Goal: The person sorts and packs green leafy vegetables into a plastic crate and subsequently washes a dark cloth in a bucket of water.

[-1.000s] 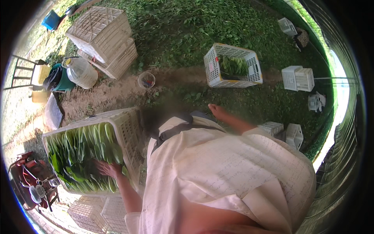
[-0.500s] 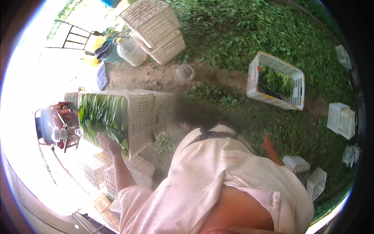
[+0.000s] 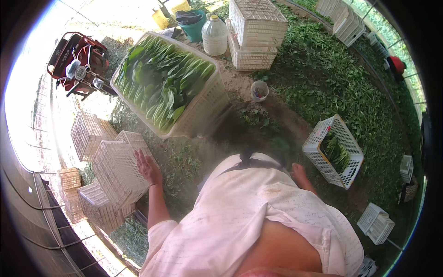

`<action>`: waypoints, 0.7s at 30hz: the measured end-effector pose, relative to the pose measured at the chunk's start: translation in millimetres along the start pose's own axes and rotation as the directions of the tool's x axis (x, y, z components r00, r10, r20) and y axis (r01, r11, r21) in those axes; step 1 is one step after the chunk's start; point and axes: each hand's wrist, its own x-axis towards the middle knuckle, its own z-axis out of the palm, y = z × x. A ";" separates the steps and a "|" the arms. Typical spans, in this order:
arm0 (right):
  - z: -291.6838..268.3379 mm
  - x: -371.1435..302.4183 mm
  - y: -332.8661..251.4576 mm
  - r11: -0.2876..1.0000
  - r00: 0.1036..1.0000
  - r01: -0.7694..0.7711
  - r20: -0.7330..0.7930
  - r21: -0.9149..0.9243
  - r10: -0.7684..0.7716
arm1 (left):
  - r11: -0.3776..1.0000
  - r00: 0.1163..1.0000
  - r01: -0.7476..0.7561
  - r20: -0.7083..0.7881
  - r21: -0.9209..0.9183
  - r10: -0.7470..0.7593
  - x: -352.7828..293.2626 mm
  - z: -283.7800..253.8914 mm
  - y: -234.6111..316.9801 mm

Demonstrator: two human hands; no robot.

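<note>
My left hand is held out at my left side, open and holding nothing, with its fingers apart. Beyond it stands a tall pale plastic crate, topped with neat rows of long leafy greens; a gap separates the hand from it. In the head view the hand overlaps the edge of a stack of pale crates. My right hand hangs by my right hip, partly behind my shirt, and its fingers are unclear. Nearest to it is a white crate with a yellow rim, holding a few greens.
Low green plants cover the ground ahead and right. At the back are stacked crates, a large clear jug, a teal bucket and a small clear tub. A red motor vehicle stands far left.
My left hand has come away from the greens in the tall crate and moved back toward me. My view has turned left, so the crates appear shifted. The right hand now appears closer to my hip.
</note>
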 end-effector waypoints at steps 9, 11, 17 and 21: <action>185.4 -48.5 -263.2 0.874 0.864 0.486 -0.138 -0.024 -0.484 | 0.933 0.952 0.300 0.009 -0.200 -0.305 -128.0 -42.8 -234.2; 245.9 -100.9 -359.4 0.685 0.680 0.716 -0.089 -0.134 -0.728 | 0.902 0.927 0.369 0.015 -0.223 -0.376 -118.2 -63.7 -257.6; 373.1 -183.4 -525.4 0.049 0.121 0.957 0.238 -0.285 -0.964 | 0.742 0.916 0.378 0.109 -0.554 -0.386 -26.1 -78.7 -292.2; 439.5 -167.4 -579.1 -0.099 0.003 0.942 0.303 -0.320 -0.953 | 0.870 0.927 0.373 0.179 -0.322 -0.331 -2.3 -81.7 -323.6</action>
